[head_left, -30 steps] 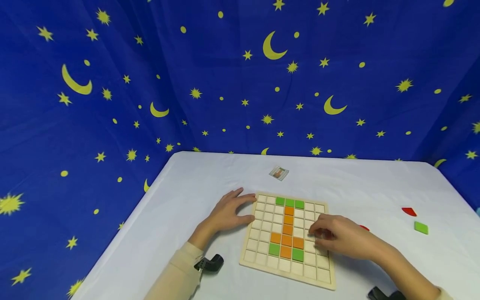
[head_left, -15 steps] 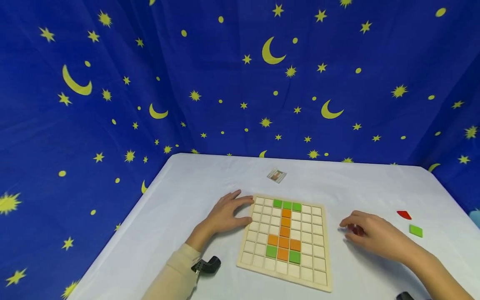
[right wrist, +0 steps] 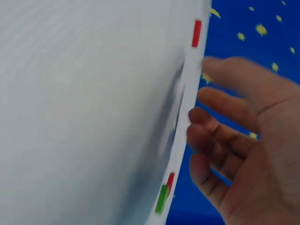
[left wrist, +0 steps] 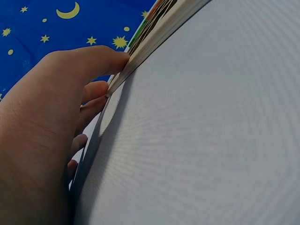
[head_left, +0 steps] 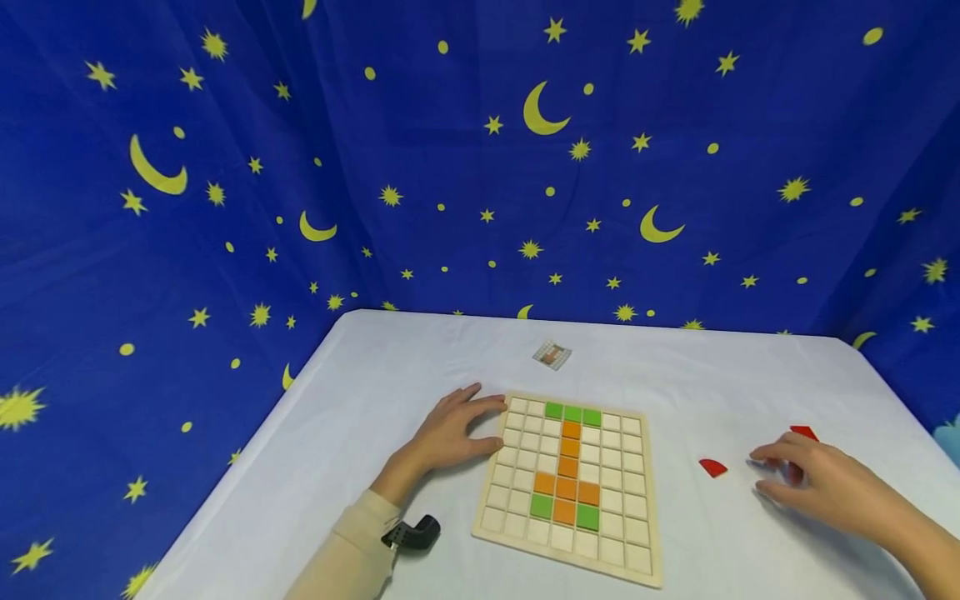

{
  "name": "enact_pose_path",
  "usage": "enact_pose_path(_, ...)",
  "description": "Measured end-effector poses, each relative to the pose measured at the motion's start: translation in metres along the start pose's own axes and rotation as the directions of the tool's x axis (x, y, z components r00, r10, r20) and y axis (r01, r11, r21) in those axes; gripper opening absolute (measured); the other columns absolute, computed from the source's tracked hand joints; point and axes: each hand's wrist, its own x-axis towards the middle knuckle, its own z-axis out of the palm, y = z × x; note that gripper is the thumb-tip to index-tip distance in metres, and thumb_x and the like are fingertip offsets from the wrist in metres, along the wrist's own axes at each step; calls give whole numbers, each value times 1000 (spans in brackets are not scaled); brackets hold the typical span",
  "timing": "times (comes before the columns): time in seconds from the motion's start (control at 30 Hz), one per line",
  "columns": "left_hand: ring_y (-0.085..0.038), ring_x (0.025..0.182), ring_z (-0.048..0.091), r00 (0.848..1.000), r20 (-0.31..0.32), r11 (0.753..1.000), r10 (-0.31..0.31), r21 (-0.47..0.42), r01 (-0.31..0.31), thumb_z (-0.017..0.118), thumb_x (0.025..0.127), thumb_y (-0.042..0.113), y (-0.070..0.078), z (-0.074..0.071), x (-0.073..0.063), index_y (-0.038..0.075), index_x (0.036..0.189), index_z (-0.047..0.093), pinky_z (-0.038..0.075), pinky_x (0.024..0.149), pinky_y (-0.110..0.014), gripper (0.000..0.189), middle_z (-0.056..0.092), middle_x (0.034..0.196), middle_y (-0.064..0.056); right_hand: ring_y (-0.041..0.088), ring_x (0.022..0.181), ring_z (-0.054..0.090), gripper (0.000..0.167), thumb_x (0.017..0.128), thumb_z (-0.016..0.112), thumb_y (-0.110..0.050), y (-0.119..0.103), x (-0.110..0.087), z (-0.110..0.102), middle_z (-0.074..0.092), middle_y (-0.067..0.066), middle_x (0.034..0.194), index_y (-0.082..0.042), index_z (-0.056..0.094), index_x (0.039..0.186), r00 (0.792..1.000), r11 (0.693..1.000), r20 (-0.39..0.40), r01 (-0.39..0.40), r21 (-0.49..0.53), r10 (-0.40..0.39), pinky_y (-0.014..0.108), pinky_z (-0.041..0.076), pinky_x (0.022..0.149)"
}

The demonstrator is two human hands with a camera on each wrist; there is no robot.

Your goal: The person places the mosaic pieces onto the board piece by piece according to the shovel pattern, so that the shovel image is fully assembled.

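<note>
My left hand (head_left: 448,429) rests at the left edge of a square wooden grid board (head_left: 633,504), thumb and fingertips against its rim. Orange tiles (head_left: 568,447) form a column on the board, widening low down, with green tiles (head_left: 573,414) along the top and at the lower sides. Right of the board my right hand (head_left: 840,479) hovers over the table, fingers loosely bent and holding nothing. A red quarter-round piece (head_left: 713,467) lies left of its fingertips. Another red piece (head_left: 804,432) shows just behind the hand, which hides a green tile (right wrist: 161,199) seen in the right wrist view.
A small card with a printed grid pattern (head_left: 552,355) lies on the white-covered table (head_left: 420,350) beyond the board. A blue curtain with yellow stars and moons (head_left: 450,150) hangs behind and beside the table.
My right hand has moved right, away from the board and past the near red piece, toward the far red piece and green tile. The left hand stays at the board's edge.
</note>
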Motion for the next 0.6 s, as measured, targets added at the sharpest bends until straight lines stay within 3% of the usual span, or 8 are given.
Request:
enact_pose_path(0.17, -25, 142, 21, 1000, 6, 1000, -17, 1, 17, 60, 85, 60, 0, -2, -1, 32, 137, 54, 19, 110, -54, 60, 43, 146, 15, 11, 67, 43, 44, 73, 82, -36, 24, -5, 2, 49, -1, 82, -8, 71, 105, 997, 997, -1, -81, -8, 81, 27, 33, 56)
enact_pose_path(0.43, -26, 142, 21, 1000, 11, 1000, -10, 8, 10, 61, 85, 59, 0, 0, 0, 32, 137, 54, 19, 110, -54, 60, 42, 146, 14, 16, 64, 42, 44, 76, 80, -33, 60, -18, 2, 53, 6, 86, 1, 70, 102, 975, 983, -124, -183, 15, 183, 26, 30, 49)
enact_pose_path(0.6, -24, 143, 20, 1000, 15, 1000, -26, 12, 26, 60, 85, 60, -2, 0, 0, 34, 138, 53, 18, 111, -53, 59, 42, 146, 15, 16, 66, 44, 45, 78, 79, -31, 69, -20, 4, 55, 10, 90, 2, 68, 106, 970, 977, -115, -209, 49, 213, 27, 33, 50)
